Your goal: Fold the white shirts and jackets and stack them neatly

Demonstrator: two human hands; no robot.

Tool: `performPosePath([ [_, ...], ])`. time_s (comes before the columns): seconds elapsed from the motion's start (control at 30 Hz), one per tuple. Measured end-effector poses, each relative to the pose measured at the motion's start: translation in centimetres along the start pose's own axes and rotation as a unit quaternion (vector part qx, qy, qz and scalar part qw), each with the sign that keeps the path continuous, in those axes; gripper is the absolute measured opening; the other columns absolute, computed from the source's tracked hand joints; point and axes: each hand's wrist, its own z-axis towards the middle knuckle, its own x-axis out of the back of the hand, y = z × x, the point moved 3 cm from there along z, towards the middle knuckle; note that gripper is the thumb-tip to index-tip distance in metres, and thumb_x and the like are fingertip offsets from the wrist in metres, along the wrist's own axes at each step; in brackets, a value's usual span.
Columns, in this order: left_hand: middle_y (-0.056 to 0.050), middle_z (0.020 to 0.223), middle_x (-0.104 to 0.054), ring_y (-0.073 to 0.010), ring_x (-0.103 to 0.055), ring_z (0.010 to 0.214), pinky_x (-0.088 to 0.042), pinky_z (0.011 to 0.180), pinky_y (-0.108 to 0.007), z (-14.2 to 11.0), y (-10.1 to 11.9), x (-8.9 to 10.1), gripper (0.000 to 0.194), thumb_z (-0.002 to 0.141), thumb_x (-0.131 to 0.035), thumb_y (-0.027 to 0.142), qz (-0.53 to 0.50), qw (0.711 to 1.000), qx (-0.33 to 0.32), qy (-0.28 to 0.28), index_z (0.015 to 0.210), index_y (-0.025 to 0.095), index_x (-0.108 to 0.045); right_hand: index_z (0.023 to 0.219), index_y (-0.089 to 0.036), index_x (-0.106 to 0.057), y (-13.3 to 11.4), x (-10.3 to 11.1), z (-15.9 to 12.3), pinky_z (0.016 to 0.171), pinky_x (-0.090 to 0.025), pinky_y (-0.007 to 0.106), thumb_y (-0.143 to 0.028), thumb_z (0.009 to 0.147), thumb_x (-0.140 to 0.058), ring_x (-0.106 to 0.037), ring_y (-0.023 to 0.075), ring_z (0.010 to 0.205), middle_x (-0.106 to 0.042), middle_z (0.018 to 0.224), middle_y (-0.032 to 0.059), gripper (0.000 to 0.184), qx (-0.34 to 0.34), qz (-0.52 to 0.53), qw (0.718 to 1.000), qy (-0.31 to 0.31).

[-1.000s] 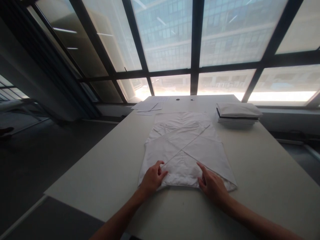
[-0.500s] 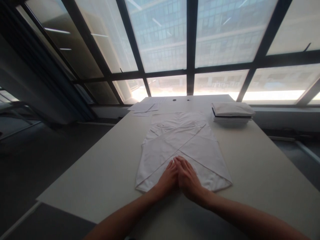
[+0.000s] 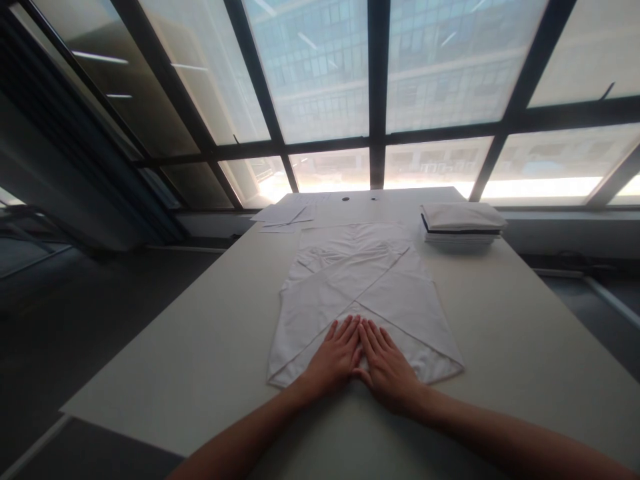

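A white cloth garment [image 3: 361, 273] lies flat on the white table, its lower part folded so that diagonal edges cross near the middle. Gathered wrinkles run across its far half. My left hand [image 3: 336, 357] rests palm down on the near edge of the garment, fingers stretched out. Beside it my right hand [image 3: 387, 363] lies flat on the cloth too, fingers extended, with the fingertips of both hands meeting. Neither hand grips the fabric. The cloth under my palms is hidden.
At the far right of the table [image 3: 200, 347] sits a stack of folded cloth [image 3: 463, 223] with a dark band. Sheets of paper [image 3: 283, 215] lie at the far left. Large windows [image 3: 310, 73] with dark frames rise behind the table.
My hands were tilted together with the right partly over the left. Now both lie flatter, side by side on the cloth. The view has shifted slightly.
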Motion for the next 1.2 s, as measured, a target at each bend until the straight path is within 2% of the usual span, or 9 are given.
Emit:
performPosePath([
  [0.2, -0.010, 0.166, -0.021, -0.0247, -0.014, 0.154, -0.012, 0.124, -0.047, -1.2, -1.4, -0.3, 0.064, 0.107, -0.029, 0.044, 0.012, 1.000, 0.007, 0.027, 0.162, 0.019, -0.010, 0.156, -0.002, -0.027, 0.2, 0.2, -0.9, 0.123, -0.021, 0.049, -0.056, 0.097, -0.050, -0.014, 0.0321, 0.152, -0.021, 0.163, 0.0210, 0.083, 0.003, -0.020, 1.000, -0.020],
  [0.43, -0.009, 0.166, -0.019, -0.0247, -0.012, 0.154, -0.015, 0.124, -0.049, -2.3, -2.5, 0.0, 0.072, 0.105, -0.027, 0.056, 0.017, 0.999, 0.040, -0.002, 0.162, 0.018, -0.004, 0.158, -0.012, -0.027, 0.1, 0.7, -1.2, 0.123, -0.020, 0.049, -0.057, 0.098, -0.047, -0.013, 0.0305, 0.153, -0.019, 0.164, 0.0183, 0.078, 0.002, -0.015, 1.000, -0.016],
  [0.53, -0.009, 0.166, -0.020, -0.0250, -0.012, 0.154, -0.016, 0.124, -0.050, -2.5, -2.8, 0.1, 0.073, 0.104, -0.026, 0.057, 0.021, 0.998, 0.051, -0.007, 0.162, 0.018, -0.005, 0.158, -0.011, -0.028, 0.1, 0.6, -1.3, 0.123, -0.019, 0.049, -0.057, 0.098, -0.048, -0.013, 0.0305, 0.153, -0.019, 0.164, 0.0183, 0.079, 0.000, -0.016, 1.000, -0.021],
  [0.73, -0.009, 0.165, -0.024, -0.0259, -0.015, 0.154, -0.017, 0.122, -0.054, -2.6, -2.9, 0.2, 0.066, 0.105, -0.026, 0.053, 0.019, 0.996, 0.084, -0.014, 0.161, 0.019, -0.016, 0.156, -0.004, -0.031, 0.5, -0.1, -1.4, 0.123, -0.020, 0.047, -0.057, 0.098, -0.046, -0.013, 0.0299, 0.153, -0.021, 0.163, 0.0195, 0.080, -0.040, -0.024, 0.999, -0.028],
  [0.9, -0.009, 0.162, -0.030, -0.0252, -0.020, 0.153, -0.017, 0.123, -0.054, -2.2, -3.2, 0.4, 0.062, 0.104, -0.036, 0.040, -0.027, 0.995, 0.099, -0.001, 0.160, 0.020, -0.022, 0.152, 0.000, -0.036, -0.1, 0.3, -1.4, 0.122, -0.023, 0.049, -0.053, 0.095, -0.053, -0.016, 0.0339, 0.152, -0.024, 0.161, 0.0239, 0.080, -0.086, -0.039, 0.995, -0.010],
  [0.97, -0.010, 0.161, -0.033, -0.0251, -0.023, 0.152, -0.019, 0.123, -0.053, -1.9, -3.5, 0.6, 0.063, 0.101, -0.041, 0.036, -0.059, 0.992, 0.109, 0.004, 0.159, 0.019, -0.024, 0.153, -0.003, -0.036, -1.0, 0.8, -1.3, 0.122, -0.022, 0.049, -0.048, 0.095, -0.056, -0.016, 0.0333, 0.152, -0.024, 0.162, 0.0216, 0.076, -0.060, -0.039, 0.997, 0.006],
  [1.07, -0.012, 0.159, -0.036, -0.0253, -0.027, 0.150, -0.022, 0.122, -0.052, -1.5, -4.0, 1.0, 0.064, 0.099, -0.046, 0.036, -0.095, 0.988, 0.123, 0.015, 0.158, 0.019, -0.028, 0.156, -0.009, -0.032, -2.4, 1.3, -1.2, 0.124, -0.021, 0.045, -0.043, 0.096, -0.056, -0.016, 0.0285, 0.153, -0.025, 0.163, 0.0153, 0.073, 0.018, -0.016, 1.000, 0.012],
  [1.13, -0.012, 0.159, -0.037, -0.0251, -0.027, 0.150, -0.022, 0.122, -0.052, -1.3, -4.2, 1.1, 0.062, 0.099, -0.046, 0.035, -0.103, 0.986, 0.131, 0.018, 0.157, 0.019, -0.030, 0.158, -0.011, -0.027, -2.8, 1.1, -1.3, 0.124, -0.022, 0.045, -0.047, 0.097, -0.054, -0.018, 0.0268, 0.152, -0.026, 0.163, 0.0141, 0.076, 0.045, 0.002, 0.999, 0.004],
  [1.2, -0.011, 0.159, -0.037, -0.0243, -0.026, 0.151, -0.021, 0.122, -0.052, -1.3, -4.3, 1.0, 0.060, 0.099, -0.043, 0.032, -0.103, 0.985, 0.137, 0.018, 0.157, 0.020, -0.031, 0.159, -0.011, -0.024, -2.7, 0.7, -1.4, 0.123, -0.022, 0.046, -0.053, 0.097, -0.052, -0.020, 0.0279, 0.152, -0.026, 0.163, 0.0155, 0.080, 0.041, 0.009, 0.999, -0.006],
])
